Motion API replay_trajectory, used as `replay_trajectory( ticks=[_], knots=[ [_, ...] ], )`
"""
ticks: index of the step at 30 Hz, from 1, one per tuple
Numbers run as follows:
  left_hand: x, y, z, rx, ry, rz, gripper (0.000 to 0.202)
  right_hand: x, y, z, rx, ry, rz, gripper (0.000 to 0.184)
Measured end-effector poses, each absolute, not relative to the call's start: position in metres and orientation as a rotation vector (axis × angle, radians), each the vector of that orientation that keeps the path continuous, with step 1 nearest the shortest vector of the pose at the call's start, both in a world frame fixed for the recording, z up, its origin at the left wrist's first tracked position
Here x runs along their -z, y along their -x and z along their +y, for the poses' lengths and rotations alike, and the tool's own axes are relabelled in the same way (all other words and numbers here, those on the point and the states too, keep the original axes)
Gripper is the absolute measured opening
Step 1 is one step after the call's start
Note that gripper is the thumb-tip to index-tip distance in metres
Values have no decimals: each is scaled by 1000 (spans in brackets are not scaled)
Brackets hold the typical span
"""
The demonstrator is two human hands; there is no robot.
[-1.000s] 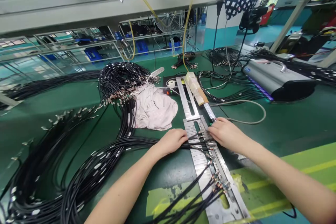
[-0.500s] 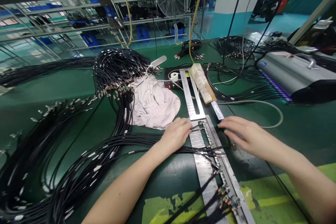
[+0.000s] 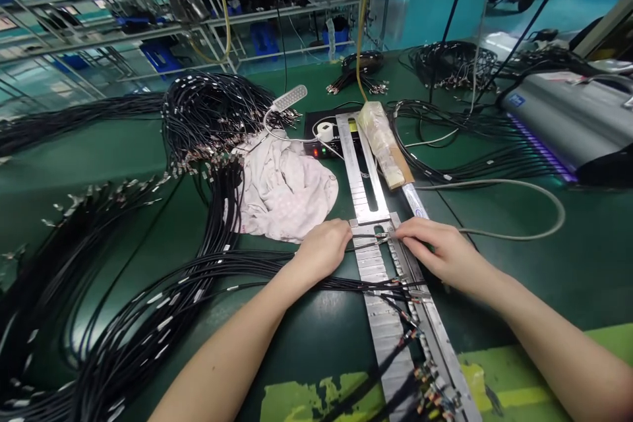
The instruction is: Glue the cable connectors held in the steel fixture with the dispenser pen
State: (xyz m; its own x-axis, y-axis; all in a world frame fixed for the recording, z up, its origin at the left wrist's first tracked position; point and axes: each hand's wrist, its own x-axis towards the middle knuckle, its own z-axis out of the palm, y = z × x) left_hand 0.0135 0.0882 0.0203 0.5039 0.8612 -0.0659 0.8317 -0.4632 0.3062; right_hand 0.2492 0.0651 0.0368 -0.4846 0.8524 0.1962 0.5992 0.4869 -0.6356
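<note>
A slotted metal jig (image 3: pixel 372 270) runs away from me down the middle of the table, with several black cables laid across it. My left hand (image 3: pixel 324 247) is closed at its left edge, gripping a black cable (image 3: pixel 366 235) that crosses the jig's far end. My right hand (image 3: pixel 440 247) reaches in from the right, thumb and index finger pinched at the jig's right rail, beside that cable's metal end. What those fingertips hold is too small to make out. Further down the slot, cable ends with coloured wires and connectors (image 3: pixel 430 392) are bunched together.
A tape-wrapped soldering iron handle (image 3: pixel 383 145) lies beyond my right hand. A pale cloth (image 3: pixel 289 191) and thick cable bundles (image 3: pixel 148 316) lie left. Behind stand a black control box (image 3: pixel 316 150) and a small lamp (image 3: pixel 289 99). A grey machine with violet light (image 3: pixel 568 125) is far right.
My right hand has moved left, from beside the jig onto its right rail, and its fingers have closed. My left hand stays at the left edge. The camera view has shifted slightly.
</note>
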Motion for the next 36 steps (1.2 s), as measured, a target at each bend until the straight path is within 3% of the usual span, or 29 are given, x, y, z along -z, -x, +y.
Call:
replay_trajectory(
  ticks=[20,28,36],
  knots=[
    [-26,-27,83,33,-2595,1486,26,-41,-244,69,-465,1288,-2500,30],
    [-23,-27,81,25,-2641,1458,24,-49,-221,80,-208,1368,-2930,56],
    [-25,-16,73,10,-2718,1461,29,-57,-200,76,44,1434,-3031,40]
  ],
)
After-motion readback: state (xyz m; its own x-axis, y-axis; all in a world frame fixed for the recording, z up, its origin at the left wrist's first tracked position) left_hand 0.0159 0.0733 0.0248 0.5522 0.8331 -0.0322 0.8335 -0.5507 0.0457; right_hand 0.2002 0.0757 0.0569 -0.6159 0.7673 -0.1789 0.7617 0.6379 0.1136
